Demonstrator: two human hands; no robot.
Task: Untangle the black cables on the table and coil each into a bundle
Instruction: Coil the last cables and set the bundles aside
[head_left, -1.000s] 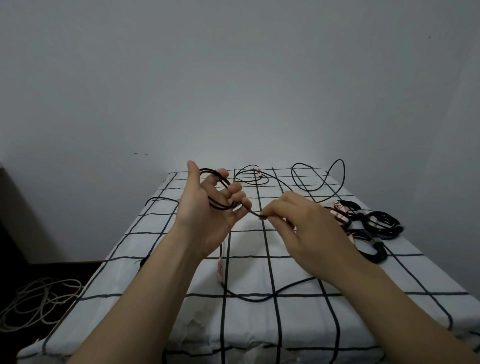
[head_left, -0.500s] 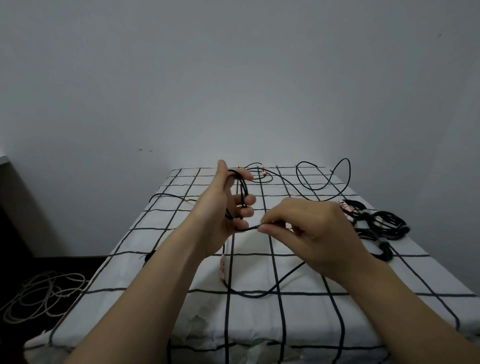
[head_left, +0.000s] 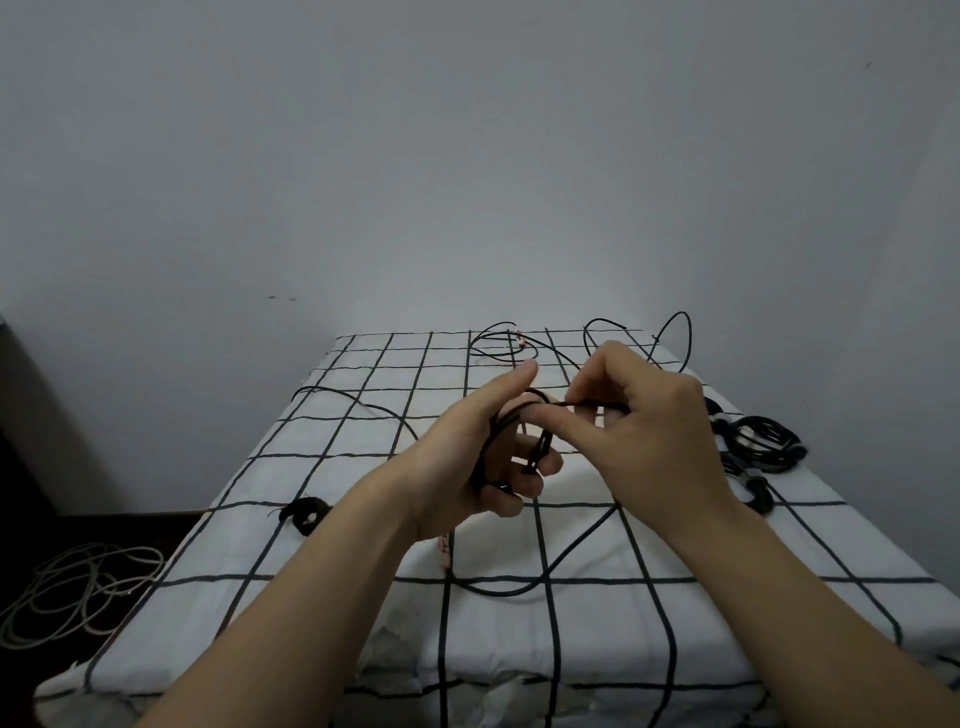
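The left hand (head_left: 483, 457) is curled round a part-wound coil of black cable (head_left: 542, 448), held above the tabletop (head_left: 311, 597). The right hand (head_left: 644, 431) pinches the free run just beside it. Advised: lay each turn to matching size under light tension, since the slack tail (head_left: 571, 552) trails across the cloth and may snag. Finished bundles (head_left: 763, 441) lie at the right.

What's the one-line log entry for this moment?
coiling | left hand holds coil | right hand pinches cable | bundles lie right
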